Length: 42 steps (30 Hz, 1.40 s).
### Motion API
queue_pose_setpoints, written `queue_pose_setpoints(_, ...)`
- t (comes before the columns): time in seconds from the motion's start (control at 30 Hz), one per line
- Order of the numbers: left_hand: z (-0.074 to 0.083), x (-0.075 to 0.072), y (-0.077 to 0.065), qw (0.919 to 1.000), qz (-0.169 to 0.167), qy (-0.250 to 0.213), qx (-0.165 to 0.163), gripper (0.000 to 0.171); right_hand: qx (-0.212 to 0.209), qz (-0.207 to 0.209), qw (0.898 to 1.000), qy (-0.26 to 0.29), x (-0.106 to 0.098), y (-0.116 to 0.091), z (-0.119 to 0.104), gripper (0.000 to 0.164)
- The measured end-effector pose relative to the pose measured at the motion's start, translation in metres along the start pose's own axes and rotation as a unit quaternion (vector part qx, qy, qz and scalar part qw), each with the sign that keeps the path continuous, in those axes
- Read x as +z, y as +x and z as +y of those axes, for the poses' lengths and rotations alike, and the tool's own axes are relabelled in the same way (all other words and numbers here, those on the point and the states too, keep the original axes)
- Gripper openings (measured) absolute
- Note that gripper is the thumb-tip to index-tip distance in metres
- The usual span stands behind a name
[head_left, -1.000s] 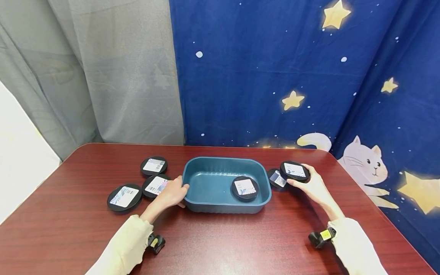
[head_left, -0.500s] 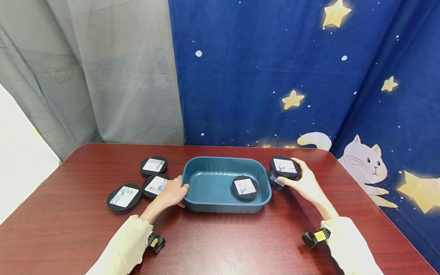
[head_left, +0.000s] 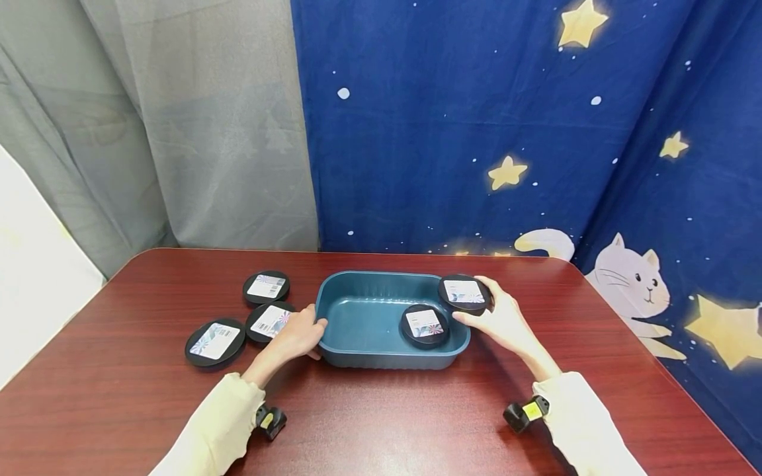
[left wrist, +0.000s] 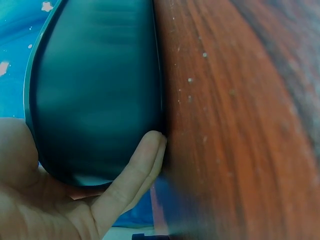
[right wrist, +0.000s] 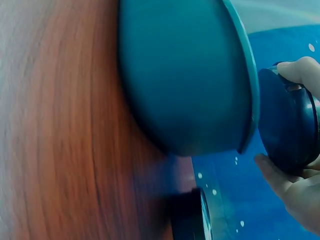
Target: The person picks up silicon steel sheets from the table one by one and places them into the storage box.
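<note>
My right hand [head_left: 503, 320] holds a flat round black container [head_left: 464, 293] with a white label, thumb on one side and fingers on the other. It is raised over the right rim of a teal tub [head_left: 363, 324]. Inside the tub, toward the right, lies a similar labelled container [head_left: 424, 325]. My left hand [head_left: 296, 332] grips the tub's left end; in the left wrist view its fingers [left wrist: 132, 182] lie along the outside of the tub wall. The right wrist view shows another black container [right wrist: 189, 217] on the table, hidden in the head view.
Left of the tub, three more black containers lie on the table: one at the back [head_left: 266, 287], one beside my left hand [head_left: 270, 321] and one nearer [head_left: 215, 342]. A grey curtain [head_left: 226, 132] and a blue starry curtain [head_left: 417, 132] hang behind the reddish table [head_left: 381, 416].
My right hand has carried the black container leftward, from above the container right of the tub to over the tub's right rim. My left hand and the tub have stayed put.
</note>
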<state>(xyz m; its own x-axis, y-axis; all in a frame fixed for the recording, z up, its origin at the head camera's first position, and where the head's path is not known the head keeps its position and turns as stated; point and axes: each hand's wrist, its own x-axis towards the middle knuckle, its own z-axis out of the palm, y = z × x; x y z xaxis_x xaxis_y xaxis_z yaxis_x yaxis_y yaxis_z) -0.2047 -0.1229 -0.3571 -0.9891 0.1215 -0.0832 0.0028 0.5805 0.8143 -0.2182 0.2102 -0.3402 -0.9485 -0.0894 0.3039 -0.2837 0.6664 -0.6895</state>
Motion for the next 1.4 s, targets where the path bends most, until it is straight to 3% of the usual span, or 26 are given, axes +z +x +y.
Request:
queue_pose_setpoints(0.37,0.0,0.001,0.0,1.0,0.003,0.004,0.001,0.032,-0.001,-0.036,0.999,-0.011,0.016,0.0,-0.014,0.079)
queue_pose_setpoints(0.73,0.0,0.001,0.0,1.0,0.002,0.004,0.0,0.033,-0.062,-0.028,0.994,-0.088,0.028,0.002,-0.02,0.083)
queue_pose_setpoints(0.97,0.0,0.0,0.0,1.0,0.0,0.001,0.0,0.034,-0.083,-0.033,0.991,-0.101,0.033,0.003,-0.024,0.084)
queue_pose_setpoints(1.4,-0.001,0.001,0.0,1.0,0.002,0.001,0.005,0.033,-0.057,-0.059,0.987,-0.135,0.044,0.006,-0.034,0.087)
